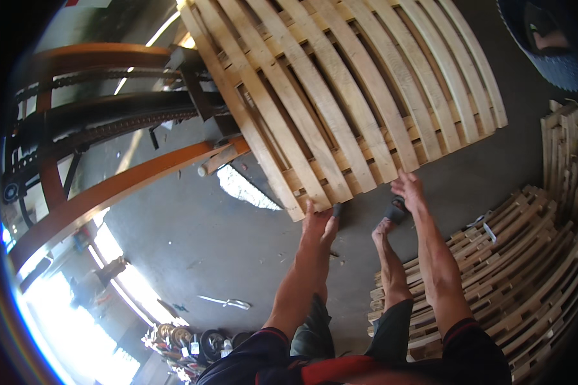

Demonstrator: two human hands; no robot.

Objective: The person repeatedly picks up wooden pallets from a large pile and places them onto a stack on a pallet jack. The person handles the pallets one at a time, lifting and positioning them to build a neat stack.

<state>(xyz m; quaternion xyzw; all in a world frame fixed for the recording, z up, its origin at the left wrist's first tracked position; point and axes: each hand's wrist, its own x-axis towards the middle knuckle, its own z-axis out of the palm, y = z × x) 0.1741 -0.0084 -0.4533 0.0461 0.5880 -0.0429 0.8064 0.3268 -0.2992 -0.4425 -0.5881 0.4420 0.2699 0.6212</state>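
Observation:
A large wooden pallet [356, 80] with pale slats fills the upper middle, tilted, its slat ends facing me. My left hand [319, 221] is closed on the near edge at its left corner, the thumb over a slat end. Farther right along that edge, my right hand [408, 188] grips a slat end, its fingertips partly hidden by the wood. Both arms are stretched forward. Below the pallet, my foot in a dark sandal [395, 210] stands on the grey floor between my arms.
An orange lifting frame [138, 173] with chains stands at the left, against the pallet's side. Stacked pallets [494, 269] rise at the right. A blue bin [562, 67] sits at the upper right. A thin tool [234, 303] lies on the floor; small wheels [212, 343] are clustered at lower left.

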